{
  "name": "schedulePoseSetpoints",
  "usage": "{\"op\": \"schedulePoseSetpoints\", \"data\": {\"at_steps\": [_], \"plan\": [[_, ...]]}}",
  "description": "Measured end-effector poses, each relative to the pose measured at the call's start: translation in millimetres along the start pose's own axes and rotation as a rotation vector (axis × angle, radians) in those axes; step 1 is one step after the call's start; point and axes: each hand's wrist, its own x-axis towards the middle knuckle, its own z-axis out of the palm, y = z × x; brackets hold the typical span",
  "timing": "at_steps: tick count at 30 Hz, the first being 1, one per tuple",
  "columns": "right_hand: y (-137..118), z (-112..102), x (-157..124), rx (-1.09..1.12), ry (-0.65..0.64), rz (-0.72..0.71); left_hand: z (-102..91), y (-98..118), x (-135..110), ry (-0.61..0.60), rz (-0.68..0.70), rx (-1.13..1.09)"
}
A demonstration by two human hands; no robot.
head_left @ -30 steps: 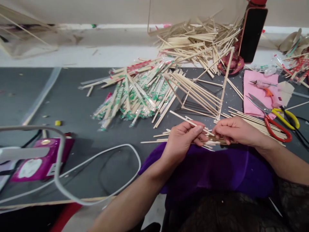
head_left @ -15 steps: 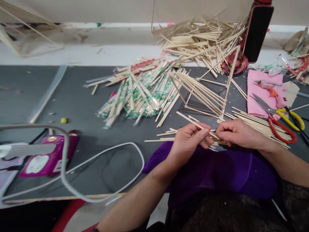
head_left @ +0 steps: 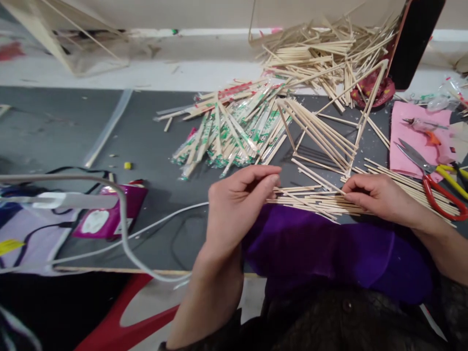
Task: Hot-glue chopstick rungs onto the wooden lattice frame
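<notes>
My right hand (head_left: 373,197) pinches the near end of a thin wooden stick (head_left: 317,175), which slants up to the left over other loose sticks. My left hand (head_left: 239,202) is apart from that stick, thumb and forefinger drawn together; anything tiny between them cannot be made out. Below both hands lies a row of loose sticks (head_left: 310,200) beside a purple cloth (head_left: 314,243). Just beyond stands a frame of joined sticks (head_left: 321,129), with several parallel slats on its slanted face.
Wrapped chopsticks (head_left: 226,131) and a heap of bare sticks (head_left: 314,58) lie at the back. Scissors (head_left: 431,170) and a pink cloth (head_left: 405,131) are at right, near an upright phone (head_left: 417,44). A white cable (head_left: 126,234) loops past a magenta box (head_left: 109,214).
My left hand has let go of the stick and moved left. The stick now rests in my right hand's pinch. The whole view has shifted a little.
</notes>
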Motion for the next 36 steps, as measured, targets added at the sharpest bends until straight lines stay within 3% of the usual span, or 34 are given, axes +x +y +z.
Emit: {"op": "schedulePoseSetpoints", "data": {"at_steps": [3,8,15,20,22,26,30,36], "plan": [[3,-2,0,-0.048,-0.024,-0.022,-6.3,-7,-1,-0.025,0.121,0.250],[3,-5,-1,-0.069,-0.034,-0.006,1.9,-13,0,-0.136,0.269,0.397],[4,-6,-2,-0.072,-0.016,0.027,-0.9,-13,5,-0.185,0.310,0.495],[7,-7,-4,-0.060,-0.019,0.049,-20.7,-15,9,0.077,0.220,0.465],[8,-7,-4,-0.063,-0.033,0.045,-29.8,-17,10,0.119,0.195,0.509],[10,-4,-3,-0.076,-0.008,0.037,-38.1,-19,7,-0.062,0.205,0.708],[9,-2,-2,-0.085,0.018,0.035,-31.5,-21,2,-0.261,0.212,0.974],[6,1,-2,-0.079,-0.008,0.039,-23.5,-24,3,-0.365,0.295,1.156]]}}
